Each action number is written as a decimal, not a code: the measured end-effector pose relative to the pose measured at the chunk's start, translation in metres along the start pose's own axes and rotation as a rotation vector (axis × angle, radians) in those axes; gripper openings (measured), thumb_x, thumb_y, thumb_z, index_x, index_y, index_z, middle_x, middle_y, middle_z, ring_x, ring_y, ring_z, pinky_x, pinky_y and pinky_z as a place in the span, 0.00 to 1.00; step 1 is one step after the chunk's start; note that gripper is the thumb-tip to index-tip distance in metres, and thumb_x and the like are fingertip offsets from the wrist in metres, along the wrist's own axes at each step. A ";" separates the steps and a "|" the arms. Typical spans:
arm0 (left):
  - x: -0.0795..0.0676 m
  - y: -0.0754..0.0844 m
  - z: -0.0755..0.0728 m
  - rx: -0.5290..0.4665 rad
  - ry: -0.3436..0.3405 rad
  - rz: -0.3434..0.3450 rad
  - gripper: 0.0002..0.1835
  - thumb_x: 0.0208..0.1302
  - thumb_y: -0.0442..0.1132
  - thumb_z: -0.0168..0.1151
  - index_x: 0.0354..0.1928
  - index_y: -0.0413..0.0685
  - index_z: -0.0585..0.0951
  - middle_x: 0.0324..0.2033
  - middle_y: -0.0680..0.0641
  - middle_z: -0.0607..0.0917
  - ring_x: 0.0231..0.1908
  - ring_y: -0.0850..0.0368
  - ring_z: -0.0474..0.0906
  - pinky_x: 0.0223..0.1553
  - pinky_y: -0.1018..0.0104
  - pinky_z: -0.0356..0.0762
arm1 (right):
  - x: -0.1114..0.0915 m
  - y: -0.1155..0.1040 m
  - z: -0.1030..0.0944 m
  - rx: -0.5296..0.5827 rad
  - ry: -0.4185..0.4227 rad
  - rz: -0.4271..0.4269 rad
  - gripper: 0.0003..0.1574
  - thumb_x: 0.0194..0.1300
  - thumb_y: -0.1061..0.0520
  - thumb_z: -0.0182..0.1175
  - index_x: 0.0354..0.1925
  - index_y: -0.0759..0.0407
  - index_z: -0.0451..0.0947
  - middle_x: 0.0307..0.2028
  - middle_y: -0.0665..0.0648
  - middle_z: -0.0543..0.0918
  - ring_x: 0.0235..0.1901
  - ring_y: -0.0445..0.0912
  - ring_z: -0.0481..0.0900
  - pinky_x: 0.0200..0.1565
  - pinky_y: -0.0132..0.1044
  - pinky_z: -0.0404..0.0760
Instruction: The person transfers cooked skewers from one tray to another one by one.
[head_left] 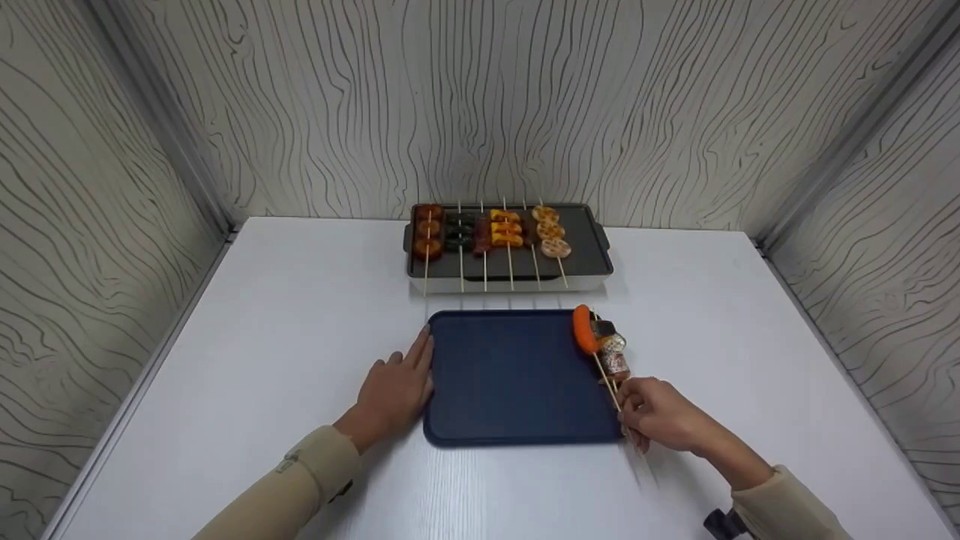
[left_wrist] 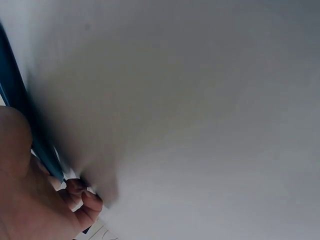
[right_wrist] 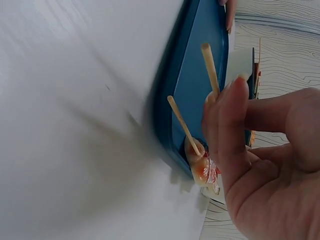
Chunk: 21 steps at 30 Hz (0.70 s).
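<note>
My right hand pinches the wooden stick of an orange sausage skewer near the tray's right edge. The sausage end reaches over the upper right of a dark blue tray. Beside it lies a second skewer with mixed pieces, along that right rim. In the right wrist view, the pinched stick pokes out from between thumb and fingers, and another stick stands free of the hand. With extended fingers, my left hand touches the left rim of the tray.
Behind the tray stands a grill plate bearing several skewers, among them yellow pieces and lotus root slices. Their sticks jut over its front edge. Patterned panels enclose the white table at the back and sides.
</note>
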<state>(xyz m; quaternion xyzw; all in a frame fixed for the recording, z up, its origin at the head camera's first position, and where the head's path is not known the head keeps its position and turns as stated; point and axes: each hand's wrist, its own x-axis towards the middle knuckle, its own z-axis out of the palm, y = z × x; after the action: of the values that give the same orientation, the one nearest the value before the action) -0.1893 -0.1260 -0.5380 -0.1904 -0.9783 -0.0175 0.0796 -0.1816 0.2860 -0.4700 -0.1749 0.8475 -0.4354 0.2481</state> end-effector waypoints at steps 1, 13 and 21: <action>0.000 0.000 -0.001 0.003 0.000 0.002 0.30 0.78 0.45 0.48 0.75 0.35 0.66 0.77 0.41 0.64 0.41 0.47 0.79 0.31 0.57 0.75 | 0.001 0.000 0.001 -0.008 0.002 0.001 0.10 0.69 0.71 0.49 0.46 0.76 0.72 0.26 0.62 0.82 0.19 0.46 0.79 0.24 0.50 0.83; 0.001 0.001 0.000 -0.023 0.014 -0.005 0.30 0.77 0.44 0.49 0.74 0.35 0.67 0.76 0.40 0.65 0.40 0.46 0.79 0.31 0.56 0.75 | 0.009 -0.001 0.020 -0.054 0.088 0.024 0.12 0.59 0.73 0.54 0.42 0.76 0.76 0.20 0.58 0.83 0.16 0.48 0.81 0.23 0.53 0.83; 0.001 -0.002 0.008 -0.032 0.021 0.003 0.31 0.77 0.46 0.46 0.75 0.35 0.66 0.77 0.40 0.63 0.41 0.45 0.79 0.32 0.55 0.75 | 0.014 0.001 0.024 -0.090 0.101 0.036 0.07 0.64 0.71 0.57 0.40 0.75 0.77 0.18 0.57 0.83 0.15 0.46 0.81 0.21 0.52 0.82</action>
<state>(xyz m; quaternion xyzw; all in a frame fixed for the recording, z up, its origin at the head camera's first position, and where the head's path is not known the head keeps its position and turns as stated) -0.1919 -0.1276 -0.5453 -0.1931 -0.9767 -0.0350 0.0867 -0.1790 0.2636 -0.4864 -0.1485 0.8807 -0.4005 0.2047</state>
